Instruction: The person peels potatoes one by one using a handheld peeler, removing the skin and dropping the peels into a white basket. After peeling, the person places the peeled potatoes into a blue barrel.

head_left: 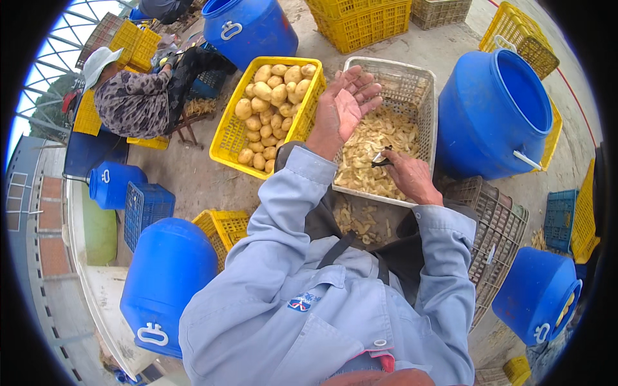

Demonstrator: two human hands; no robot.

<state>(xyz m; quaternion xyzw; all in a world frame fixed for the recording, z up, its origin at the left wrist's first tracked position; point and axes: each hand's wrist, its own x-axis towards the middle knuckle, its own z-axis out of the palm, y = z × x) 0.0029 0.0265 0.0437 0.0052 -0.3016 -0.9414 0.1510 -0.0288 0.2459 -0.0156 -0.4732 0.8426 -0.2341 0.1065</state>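
My left hand is raised palm up with its fingers apart and nothing in it. It hovers between a yellow plastic crate of potatoes and a white plastic crate. A thick layer of potato peelings covers the bottom of the white crate. Gripped in my right hand is a vegetable peeler with black parts, held above the peelings. The potatoes look pale brown and whole. More peelings lie on the ground between my legs.
A large blue barrel stands right of the white crate; another blue barrel is beyond the potatoes. At left a person in a hat sits beside crates. A blue barrel and a grey crate flank me. Stacked yellow crates stand ahead.
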